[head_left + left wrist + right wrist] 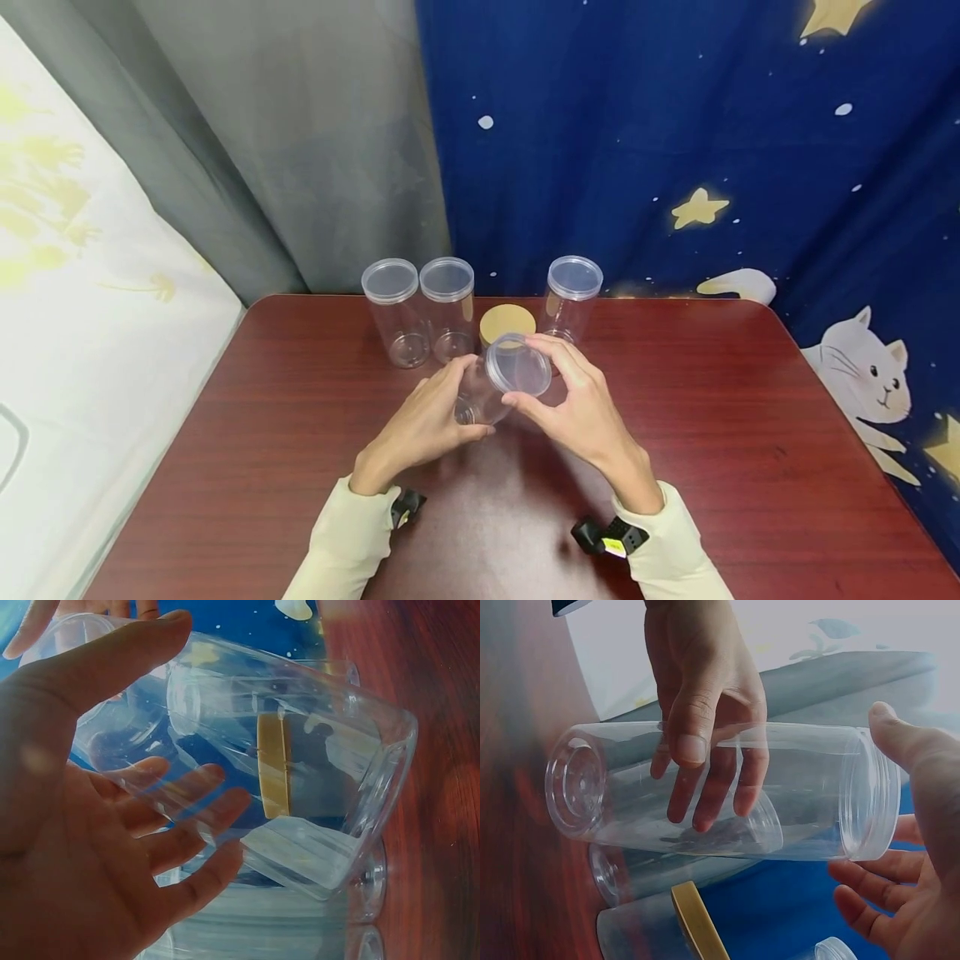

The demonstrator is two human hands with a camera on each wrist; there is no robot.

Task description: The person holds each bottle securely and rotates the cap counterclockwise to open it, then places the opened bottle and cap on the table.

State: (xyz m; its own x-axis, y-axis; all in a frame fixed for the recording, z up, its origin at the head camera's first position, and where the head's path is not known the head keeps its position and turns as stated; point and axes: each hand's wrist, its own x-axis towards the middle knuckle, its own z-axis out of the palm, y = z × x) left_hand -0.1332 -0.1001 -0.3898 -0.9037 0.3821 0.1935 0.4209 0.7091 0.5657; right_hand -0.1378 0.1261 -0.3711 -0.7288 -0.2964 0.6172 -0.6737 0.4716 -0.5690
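Observation:
A clear plastic jar point(480, 396) is held tilted above the table, its clear lid point(519, 367) toward the right. My left hand point(422, 423) grips the jar's body, thumb on one side and fingers round the other, as the left wrist view also shows. At the lid end, my right hand point(583, 407) holds the lid's rim between thumb and fingertips. In the right wrist view the lid point(874, 796) sits on the jar, and the jar's round base point(577, 784) points away from the right hand.
Behind stand two clear lidded jars point(390, 287) side by side on the left, a jar with a tan lid point(507, 322) in the middle, partly hidden, and another clear jar point(573, 283) to the right. Curtains point(600, 150) hang behind the reddish-brown table point(750, 433).

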